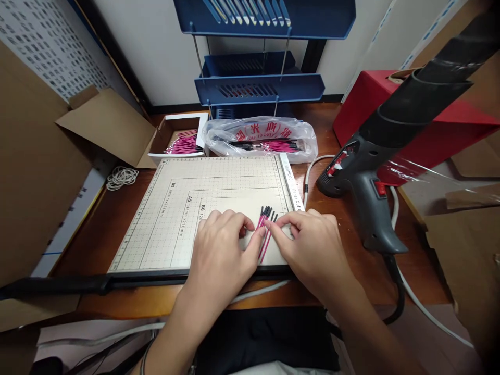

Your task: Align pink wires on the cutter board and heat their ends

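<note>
Several thin pink wires [267, 242] with black sleeved ends lie in a loose bunch on the cream gridded board of a paper cutter [164, 208]. My left hand [222, 242] rests on the board with thumb and forefinger closed at the left side of the bunch. From the other side, my right hand [310, 242] pinches at a pink wire just below the black ends, its thumb and forefinger tips close to my left thumb. The lower ends of the wires are partly hidden behind my hands.
Behind the cutter stand an open box [183, 138] of pink wires and a clear plastic bag [260, 138] holding more. A blue tray rack [260, 88] is at the back. On the right, a grey heat gun [375, 177] stands before a red box [363, 99]. The cutter's black handle [58, 285] points left.
</note>
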{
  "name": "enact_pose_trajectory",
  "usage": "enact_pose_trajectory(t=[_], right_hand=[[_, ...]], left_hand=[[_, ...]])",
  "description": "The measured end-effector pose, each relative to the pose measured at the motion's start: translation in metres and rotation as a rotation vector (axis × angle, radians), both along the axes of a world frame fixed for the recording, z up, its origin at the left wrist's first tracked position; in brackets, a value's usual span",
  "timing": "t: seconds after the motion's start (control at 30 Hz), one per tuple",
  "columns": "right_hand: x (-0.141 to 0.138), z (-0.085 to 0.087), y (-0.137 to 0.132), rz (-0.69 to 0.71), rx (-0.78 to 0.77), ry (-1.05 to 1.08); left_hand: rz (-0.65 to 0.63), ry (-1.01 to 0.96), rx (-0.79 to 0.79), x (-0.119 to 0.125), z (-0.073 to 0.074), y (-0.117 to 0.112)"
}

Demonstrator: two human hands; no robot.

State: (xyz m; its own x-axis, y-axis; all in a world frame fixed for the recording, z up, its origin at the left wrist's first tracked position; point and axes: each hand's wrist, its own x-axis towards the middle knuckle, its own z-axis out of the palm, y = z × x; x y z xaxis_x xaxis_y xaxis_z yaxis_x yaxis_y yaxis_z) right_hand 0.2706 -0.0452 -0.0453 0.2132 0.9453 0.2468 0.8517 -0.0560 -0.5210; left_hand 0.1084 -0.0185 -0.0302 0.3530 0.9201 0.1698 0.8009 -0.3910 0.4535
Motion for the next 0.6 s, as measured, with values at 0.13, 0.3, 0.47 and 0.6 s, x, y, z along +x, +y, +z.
enact_pose_trajectory(t=[0.13, 0.3, 0.47, 0.6], right_hand=[[0.003, 0.004, -0.005, 0.051, -0.011, 0.013], [0.006, 0.004, -0.013, 0.140, 0.016, 0.023], [0.007, 0.000, -0.015, 0.155, 0.054, 0.041], [0.012, 0.000, -0.019, 0.139, 0.078, 0.091]], left_hand=[[-0.020, 0.122, 0.040, 0.000, 0.005, 0.000], [-0.128, 0.423, 0.011, 0.008, 0.030, 0.010], [-0.192, 0.691, -0.061, 0.022, 0.049, 0.027], [-0.224, 0.725, -0.048, 0.021, 0.052, 0.047]])
